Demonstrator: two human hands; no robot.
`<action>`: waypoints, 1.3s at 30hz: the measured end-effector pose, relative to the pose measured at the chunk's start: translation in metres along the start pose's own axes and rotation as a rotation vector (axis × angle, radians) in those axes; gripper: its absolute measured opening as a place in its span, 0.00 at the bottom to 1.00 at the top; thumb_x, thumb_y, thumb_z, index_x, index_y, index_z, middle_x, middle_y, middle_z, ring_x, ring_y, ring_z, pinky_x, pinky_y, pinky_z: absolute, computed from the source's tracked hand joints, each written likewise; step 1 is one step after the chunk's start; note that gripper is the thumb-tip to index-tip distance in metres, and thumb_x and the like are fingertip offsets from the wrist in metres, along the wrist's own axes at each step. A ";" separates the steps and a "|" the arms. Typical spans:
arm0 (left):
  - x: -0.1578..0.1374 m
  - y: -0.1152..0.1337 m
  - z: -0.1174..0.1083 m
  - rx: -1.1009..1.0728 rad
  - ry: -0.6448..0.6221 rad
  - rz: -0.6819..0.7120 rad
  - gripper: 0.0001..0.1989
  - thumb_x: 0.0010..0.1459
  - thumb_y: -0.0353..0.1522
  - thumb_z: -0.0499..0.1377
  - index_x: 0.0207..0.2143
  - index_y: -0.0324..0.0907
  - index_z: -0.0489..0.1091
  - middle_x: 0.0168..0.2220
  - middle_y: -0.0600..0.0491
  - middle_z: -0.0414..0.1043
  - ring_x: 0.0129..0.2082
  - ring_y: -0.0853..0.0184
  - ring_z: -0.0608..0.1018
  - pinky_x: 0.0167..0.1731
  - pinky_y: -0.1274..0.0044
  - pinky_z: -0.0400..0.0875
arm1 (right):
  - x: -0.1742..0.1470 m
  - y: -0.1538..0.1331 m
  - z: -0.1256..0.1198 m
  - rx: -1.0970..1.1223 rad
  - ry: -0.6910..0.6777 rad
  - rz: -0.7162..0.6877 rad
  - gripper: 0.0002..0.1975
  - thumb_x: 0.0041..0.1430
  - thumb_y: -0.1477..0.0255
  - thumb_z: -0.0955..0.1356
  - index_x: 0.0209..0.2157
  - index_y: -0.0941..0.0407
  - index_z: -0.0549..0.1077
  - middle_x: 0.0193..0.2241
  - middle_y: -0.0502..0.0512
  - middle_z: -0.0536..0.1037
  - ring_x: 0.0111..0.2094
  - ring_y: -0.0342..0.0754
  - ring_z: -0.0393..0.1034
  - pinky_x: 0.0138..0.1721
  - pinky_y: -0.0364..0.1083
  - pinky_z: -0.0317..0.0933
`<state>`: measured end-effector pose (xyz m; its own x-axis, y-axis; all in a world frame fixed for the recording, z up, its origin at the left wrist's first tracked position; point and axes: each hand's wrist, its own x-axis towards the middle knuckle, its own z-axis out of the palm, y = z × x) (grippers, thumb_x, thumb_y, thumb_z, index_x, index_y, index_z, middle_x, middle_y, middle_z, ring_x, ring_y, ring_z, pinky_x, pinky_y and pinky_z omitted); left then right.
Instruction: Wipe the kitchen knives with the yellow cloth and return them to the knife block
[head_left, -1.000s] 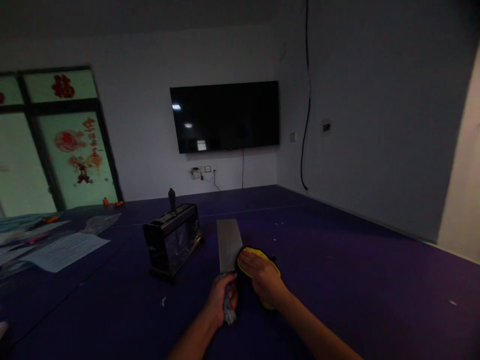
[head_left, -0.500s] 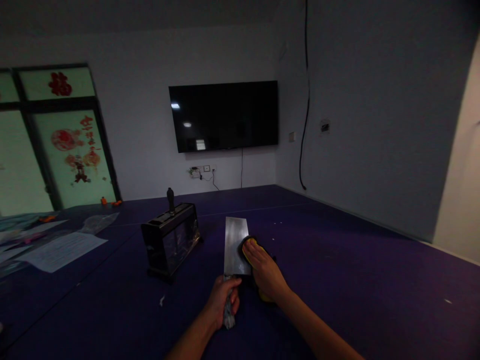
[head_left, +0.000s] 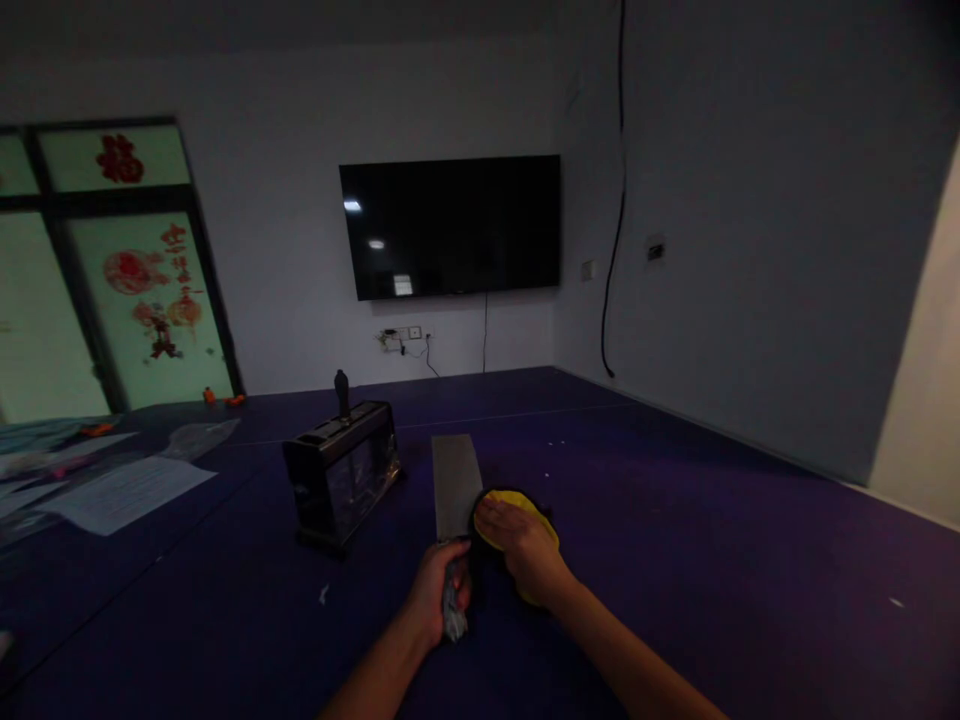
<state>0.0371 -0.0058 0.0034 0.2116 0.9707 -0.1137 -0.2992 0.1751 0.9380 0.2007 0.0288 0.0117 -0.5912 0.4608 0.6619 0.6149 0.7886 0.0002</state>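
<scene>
My left hand (head_left: 439, 590) is closed around the wrapped grey handle of a cleaver (head_left: 456, 485), whose broad blade points away from me above the purple surface. My right hand (head_left: 529, 550) grips a yellow cloth (head_left: 525, 505) with a dark edge, fingers laid over it. The cloth is at the right edge of the blade, near the handle end; whether it touches the metal I cannot tell. To the left of the cleaver stands a black knife block (head_left: 345, 475) with clear sides and one dark handle sticking up from its top.
Papers (head_left: 127, 490) and a clear plastic bag (head_left: 199, 438) lie at the left on the purple surface (head_left: 712, 560). Small orange items (head_left: 221, 398) sit near the glass door. A television (head_left: 454, 228) hangs on the far wall; a black cable (head_left: 616, 220) dangles at the right.
The cleaver has shifted left and its blade has turned darker, with less shine. My right hand and the cloth have moved off the blade face to its right edge, and more yellow shows.
</scene>
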 end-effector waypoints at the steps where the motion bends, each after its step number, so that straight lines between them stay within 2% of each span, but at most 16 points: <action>1: 0.000 0.000 0.000 0.002 -0.004 0.001 0.22 0.41 0.45 0.58 0.10 0.43 0.51 0.06 0.62 0.49 0.05 0.78 0.54 0.08 0.82 0.43 | 0.000 0.000 0.001 0.006 0.008 0.000 0.30 0.45 0.85 0.58 0.50 0.58 0.71 0.51 0.58 0.71 0.53 0.50 0.63 0.55 0.51 0.57; 7: 0.000 0.003 -0.002 0.036 -0.019 0.027 0.18 0.40 0.43 0.60 0.14 0.42 0.56 0.07 0.62 0.52 0.05 0.77 0.56 0.08 0.83 0.44 | -0.003 0.005 0.002 -0.059 0.015 0.028 0.32 0.45 0.87 0.56 0.52 0.60 0.68 0.53 0.60 0.68 0.55 0.50 0.60 0.55 0.53 0.57; 11: -0.001 0.004 -0.004 0.052 -0.047 0.009 0.14 0.39 0.40 0.62 0.21 0.42 0.60 0.08 0.64 0.54 0.04 0.76 0.57 0.07 0.83 0.44 | -0.003 0.007 -0.001 -0.116 0.090 0.094 0.31 0.48 0.88 0.56 0.55 0.60 0.65 0.55 0.61 0.65 0.58 0.52 0.54 0.57 0.56 0.54; 15: -0.002 0.004 -0.004 0.061 -0.077 -0.012 0.14 0.38 0.39 0.61 0.22 0.42 0.60 0.08 0.65 0.53 0.04 0.76 0.57 0.07 0.84 0.43 | -0.002 0.008 -0.002 -0.142 0.133 0.136 0.31 0.50 0.88 0.55 0.55 0.61 0.64 0.56 0.61 0.63 0.60 0.52 0.50 0.57 0.56 0.54; 20: -0.003 0.003 -0.004 0.067 -0.060 0.000 0.14 0.38 0.40 0.61 0.22 0.43 0.60 0.08 0.65 0.52 0.05 0.76 0.57 0.07 0.83 0.44 | -0.003 0.009 0.000 -0.146 0.090 0.138 0.30 0.48 0.87 0.56 0.54 0.61 0.65 0.55 0.61 0.65 0.59 0.52 0.54 0.56 0.56 0.55; 29: -0.003 0.002 -0.005 0.085 -0.009 0.051 0.19 0.41 0.43 0.60 0.14 0.42 0.55 0.08 0.63 0.52 0.05 0.77 0.58 0.09 0.83 0.42 | -0.002 0.002 -0.003 -0.057 0.061 0.007 0.28 0.44 0.85 0.58 0.46 0.57 0.74 0.49 0.55 0.73 0.52 0.50 0.65 0.52 0.50 0.60; 33: -0.002 0.002 -0.005 0.092 -0.016 0.043 0.19 0.41 0.42 0.60 0.13 0.42 0.54 0.07 0.62 0.51 0.05 0.77 0.57 0.09 0.83 0.41 | -0.002 0.003 -0.001 -0.083 0.075 0.037 0.27 0.46 0.85 0.58 0.47 0.57 0.73 0.49 0.56 0.72 0.51 0.51 0.65 0.53 0.52 0.60; 39: -0.003 0.003 -0.006 0.083 -0.074 0.004 0.15 0.41 0.40 0.60 0.19 0.42 0.58 0.08 0.65 0.51 0.04 0.76 0.56 0.08 0.84 0.42 | -0.004 0.006 0.000 -0.170 0.095 0.138 0.29 0.49 0.86 0.57 0.52 0.59 0.68 0.53 0.58 0.68 0.56 0.52 0.58 0.55 0.54 0.56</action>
<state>0.0301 -0.0071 0.0050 0.2801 0.9559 -0.0885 -0.2223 0.1542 0.9627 0.2070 0.0318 0.0088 -0.4483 0.5128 0.7322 0.7704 0.6371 0.0255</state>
